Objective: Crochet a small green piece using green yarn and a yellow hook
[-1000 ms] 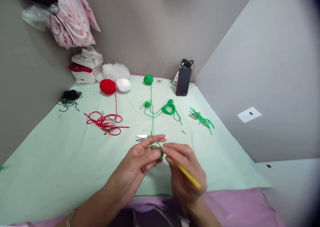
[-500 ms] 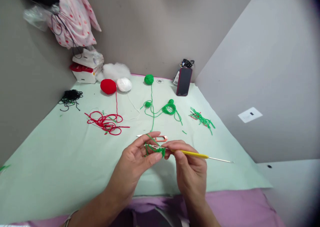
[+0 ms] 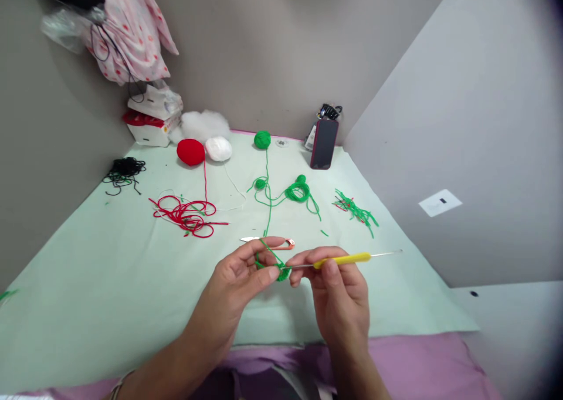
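My left hand [image 3: 240,280] pinches a small green crochet piece [image 3: 284,272] between thumb and fingers, and green yarn runs over its raised index finger. Closed around the yellow handle of a crochet hook [image 3: 347,260] is my right hand [image 3: 341,288]. The hook's metal shaft reaches left to the green piece; its tip is hidden in the stitches. From the left hand the working yarn [image 3: 269,212] leads back to a green yarn ball [image 3: 263,140]. Thread snips [image 3: 288,244] with an orange handle lie just behind the left fingers, partly covered.
Red yarn [image 3: 187,215] lies tangled left of centre, before a red ball [image 3: 190,152] and a white ball [image 3: 219,149]. Coiled green yarn [image 3: 297,192] and green scraps [image 3: 355,211] lie right. A phone [image 3: 324,145] leans upright at the back. Black yarn [image 3: 125,171] sits far left.
The crochet hook has tilted, its outer end now higher, and its inner end has gone into the green piece. My right hand has shifted slightly right; the left thumb has drawn back a little.
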`<move>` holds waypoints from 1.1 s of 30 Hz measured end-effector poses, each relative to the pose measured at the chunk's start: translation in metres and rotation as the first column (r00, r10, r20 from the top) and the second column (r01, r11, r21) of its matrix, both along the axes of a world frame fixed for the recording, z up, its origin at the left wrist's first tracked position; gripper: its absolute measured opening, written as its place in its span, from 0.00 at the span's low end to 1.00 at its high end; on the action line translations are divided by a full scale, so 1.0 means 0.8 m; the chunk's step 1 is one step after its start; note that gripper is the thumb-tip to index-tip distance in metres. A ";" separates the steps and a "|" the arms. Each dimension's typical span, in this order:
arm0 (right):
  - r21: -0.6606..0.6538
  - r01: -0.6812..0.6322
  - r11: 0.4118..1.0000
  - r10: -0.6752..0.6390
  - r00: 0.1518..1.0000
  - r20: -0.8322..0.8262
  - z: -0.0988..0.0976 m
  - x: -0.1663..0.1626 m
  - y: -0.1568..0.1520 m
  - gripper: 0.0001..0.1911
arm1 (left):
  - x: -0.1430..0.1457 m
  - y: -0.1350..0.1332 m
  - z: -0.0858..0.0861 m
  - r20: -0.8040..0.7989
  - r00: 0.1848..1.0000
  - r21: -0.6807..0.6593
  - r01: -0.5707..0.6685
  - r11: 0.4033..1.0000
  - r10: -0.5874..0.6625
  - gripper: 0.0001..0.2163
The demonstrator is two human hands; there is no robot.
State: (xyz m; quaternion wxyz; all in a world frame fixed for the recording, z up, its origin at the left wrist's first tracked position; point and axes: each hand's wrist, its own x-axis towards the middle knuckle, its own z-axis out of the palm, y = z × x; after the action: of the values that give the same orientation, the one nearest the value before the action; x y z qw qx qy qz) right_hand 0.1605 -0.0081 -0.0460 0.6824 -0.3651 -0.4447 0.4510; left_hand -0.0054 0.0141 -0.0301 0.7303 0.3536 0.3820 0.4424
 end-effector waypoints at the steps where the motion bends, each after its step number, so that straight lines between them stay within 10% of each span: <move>1: 0.008 0.003 1.000 -0.003 1.000 0.016 0.000 0.001 -0.001 0.12 | 0.000 0.000 -0.001 -0.006 1.000 0.002 0.006 1.000 -0.006 0.10; 17: 0.423 0.024 0.906 -0.262 0.817 0.514 -0.009 0.005 -0.018 0.14 | -0.002 -0.001 -0.009 -0.074 0.997 0.079 0.006 0.997 0.000 0.11; 33: 0.406 0.058 0.912 -0.276 0.820 0.501 -0.012 0.004 -0.021 0.15 | 0.003 -0.002 -0.006 0.042 0.998 0.065 -0.047 0.997 0.044 0.16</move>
State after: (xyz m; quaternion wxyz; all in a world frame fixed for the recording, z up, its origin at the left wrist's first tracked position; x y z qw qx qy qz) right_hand 0.1639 -0.0248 -0.0559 0.6203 -0.3805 -0.6640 0.1716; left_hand -0.0034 0.0127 -0.0347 0.7155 0.3595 0.3605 0.4783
